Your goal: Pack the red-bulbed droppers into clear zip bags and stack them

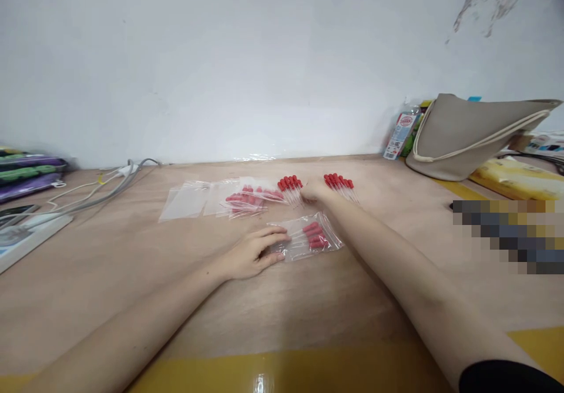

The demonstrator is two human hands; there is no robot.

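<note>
So the biggest thing here is the white wall [220,58], with the brownish table [247,316] running up to it. A grey-beige tote [471,134] slumps at the far right, well away from the action, with a yellow packet [520,178] in front and a carton [400,134] beside it. There's a purple pouch [30,181] on the far left, plus a white device [35,234] with cables near it. None of that blocks anything.

Hands next. The left hand [255,252] is relaxed, fingers apart, tips resting on the left end of a clear zip bag [304,240] lying flat in the middle. The right hand [315,190] is reaching in at the back between two groups of red-tipped sticks, fingers curled. Can't tell if it's gripping any, the hand itself hides that.

My read of the step: left steadies the bag, right sorts out loose sticks. I'd say it calls for a light fingertip pinch, since they lie so close together.

What's in the way: the right forearm runs right past the bag's right end, and filled bags [247,199] crowd the left group [291,187]. The right group [339,184] sits freer. Flat bags [187,202] lie further left. Smallest stuff: the red tips [312,227] inside the zip bag, pointing right.
</note>
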